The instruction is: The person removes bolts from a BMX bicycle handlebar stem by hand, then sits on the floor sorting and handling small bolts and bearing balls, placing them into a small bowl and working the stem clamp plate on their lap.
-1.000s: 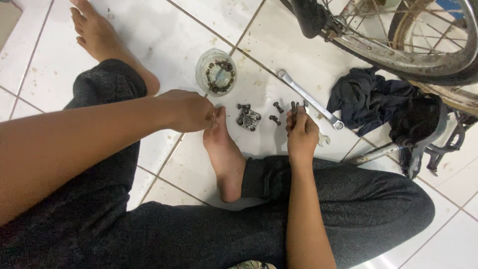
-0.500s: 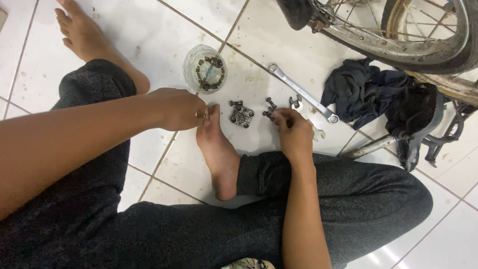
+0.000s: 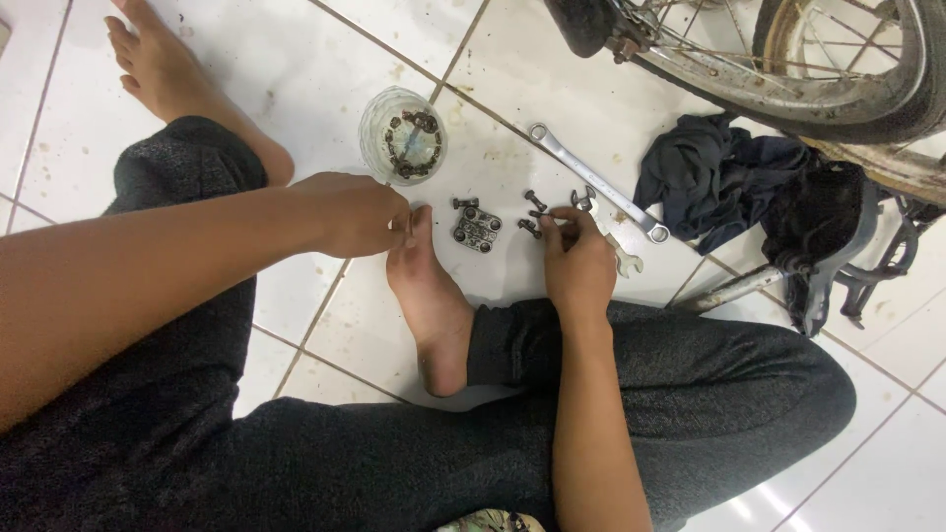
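Sitting cross-legged on white floor tile, bare right foot tucked under the work area. Right hand down at the tile, fingertips pinched on a small dark bolt — grasping it, though hard to tell whether lifted or still resting on the floor. Left hand curled loosely shut beside the big toe; cannot tell whether anything sits inside it.

Loose hardware close by: cluster of small nuts and bolts just left of the right hand, a few strays between. Clear plastic cup holding a dark chain and bits, standing beyond the left hand. Ring spanner lying diagonally just past the right fingers, an open-end spanner partly under the wrist. Dark rag and bicycle wheel to the right.

Risks, judged from the layout:
- Small bolt slipping from a fingertip pinch — likely greasy — and rolling off along the grout line or under the leg.
- Foot shifting and scattering the cluster, toes being almost against it.
- Left forearm swinging back and tipping the cup, spilling chain and parts.
- Strays mixing with the cluster, sizes then hard to tell apart.
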